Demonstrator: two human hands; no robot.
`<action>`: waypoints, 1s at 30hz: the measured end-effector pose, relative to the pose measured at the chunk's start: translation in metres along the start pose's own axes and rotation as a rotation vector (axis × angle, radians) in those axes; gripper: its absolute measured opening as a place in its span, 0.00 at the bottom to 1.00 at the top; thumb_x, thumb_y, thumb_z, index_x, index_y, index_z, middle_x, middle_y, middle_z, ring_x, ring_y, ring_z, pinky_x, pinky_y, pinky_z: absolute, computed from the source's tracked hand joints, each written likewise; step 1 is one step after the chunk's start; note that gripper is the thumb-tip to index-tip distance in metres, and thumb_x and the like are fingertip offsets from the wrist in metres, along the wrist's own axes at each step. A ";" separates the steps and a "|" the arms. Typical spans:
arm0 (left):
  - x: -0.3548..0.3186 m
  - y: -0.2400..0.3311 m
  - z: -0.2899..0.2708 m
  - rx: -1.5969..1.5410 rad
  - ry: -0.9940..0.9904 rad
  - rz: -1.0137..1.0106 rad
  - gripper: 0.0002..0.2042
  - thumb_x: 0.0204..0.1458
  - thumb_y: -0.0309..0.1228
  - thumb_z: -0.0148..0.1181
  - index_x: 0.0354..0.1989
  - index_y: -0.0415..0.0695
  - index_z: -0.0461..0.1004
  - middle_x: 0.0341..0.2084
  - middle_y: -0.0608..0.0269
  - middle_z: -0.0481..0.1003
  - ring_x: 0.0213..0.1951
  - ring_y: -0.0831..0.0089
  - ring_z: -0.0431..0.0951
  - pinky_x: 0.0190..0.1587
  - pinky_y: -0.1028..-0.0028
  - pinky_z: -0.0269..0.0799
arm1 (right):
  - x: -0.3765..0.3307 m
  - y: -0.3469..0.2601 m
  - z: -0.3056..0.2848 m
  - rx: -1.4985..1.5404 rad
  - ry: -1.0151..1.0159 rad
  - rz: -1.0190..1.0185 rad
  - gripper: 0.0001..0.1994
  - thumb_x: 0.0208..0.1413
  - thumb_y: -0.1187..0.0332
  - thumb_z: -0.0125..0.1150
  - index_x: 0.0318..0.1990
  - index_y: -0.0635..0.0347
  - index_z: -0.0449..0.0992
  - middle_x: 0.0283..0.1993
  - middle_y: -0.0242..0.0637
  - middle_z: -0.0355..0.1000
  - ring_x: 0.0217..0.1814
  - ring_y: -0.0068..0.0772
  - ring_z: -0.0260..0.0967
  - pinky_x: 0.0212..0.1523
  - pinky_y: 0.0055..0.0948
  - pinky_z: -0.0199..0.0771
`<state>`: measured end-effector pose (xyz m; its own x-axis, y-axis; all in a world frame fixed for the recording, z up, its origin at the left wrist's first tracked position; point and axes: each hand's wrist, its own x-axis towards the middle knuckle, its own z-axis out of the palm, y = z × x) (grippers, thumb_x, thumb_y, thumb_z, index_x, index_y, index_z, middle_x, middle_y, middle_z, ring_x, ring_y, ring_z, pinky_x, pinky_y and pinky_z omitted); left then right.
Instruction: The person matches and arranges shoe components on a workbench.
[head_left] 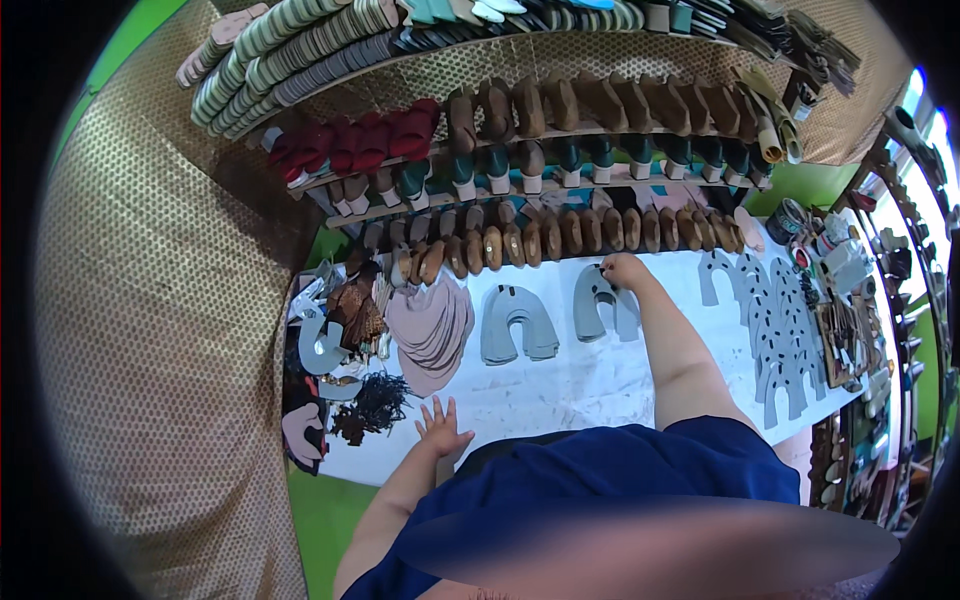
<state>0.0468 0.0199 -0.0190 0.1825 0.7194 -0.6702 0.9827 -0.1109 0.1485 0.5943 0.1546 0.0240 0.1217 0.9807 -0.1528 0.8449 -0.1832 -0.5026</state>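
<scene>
Two hands are ours on the white worktable [560, 390]. At lower centre-left of the frame our left hand [440, 428] lies flat on the tabletop, fingers spread wide, holding nothing. Just left of it sits a dark tangle of scraps [375, 405], and above that a stack of pinkish leather cut pieces [432, 325]. Moving right, we see a grey horseshoe-shaped stack of shoe-upper pieces [515, 325], its long axis running up and down the frame, arch toward the shelves, open legs toward us. Next to it lies a second grey stack [600, 305], oriented the same way. Our right hand [622, 270] reaches to the arched top of this second stack, fingers curled on its upper edge; whether they pinch it we cannot tell. Farther right lie more grey pieces [775, 335], overlapping. Rows of wooden shoe lasts [560, 235] fill the shelves above.
</scene>
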 end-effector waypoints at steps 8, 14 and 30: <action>0.003 -0.001 -0.008 -0.007 -0.057 -0.006 0.57 0.46 0.64 0.59 0.75 0.57 0.26 0.72 0.47 0.17 0.71 0.37 0.16 0.66 0.34 0.22 | 0.024 0.016 0.019 0.069 0.064 0.034 0.10 0.52 0.66 0.65 0.40 0.58 0.80 0.38 0.46 0.78 0.42 0.47 0.75 0.45 0.39 0.74; 0.006 -0.003 -0.006 0.005 -0.067 -0.008 0.57 0.46 0.63 0.60 0.75 0.57 0.26 0.72 0.46 0.17 0.71 0.36 0.16 0.65 0.33 0.22 | -0.006 -0.016 0.055 -0.106 0.529 0.110 0.26 0.53 0.59 0.64 0.61 0.46 0.70 0.66 0.43 0.64 0.68 0.47 0.60 0.67 0.55 0.56; 0.005 -0.002 -0.008 0.024 -0.085 -0.003 0.57 0.46 0.63 0.60 0.75 0.55 0.25 0.72 0.44 0.17 0.70 0.34 0.16 0.65 0.33 0.24 | -0.034 -0.066 0.068 -0.402 -0.061 0.240 0.38 0.55 0.38 0.53 0.72 0.38 0.55 0.79 0.40 0.38 0.80 0.49 0.31 0.69 0.70 0.37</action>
<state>0.0455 0.0296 -0.0167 0.1809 0.6589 -0.7302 0.9835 -0.1258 0.1301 0.4988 0.1290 0.0048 0.3174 0.9061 -0.2796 0.9329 -0.3513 -0.0796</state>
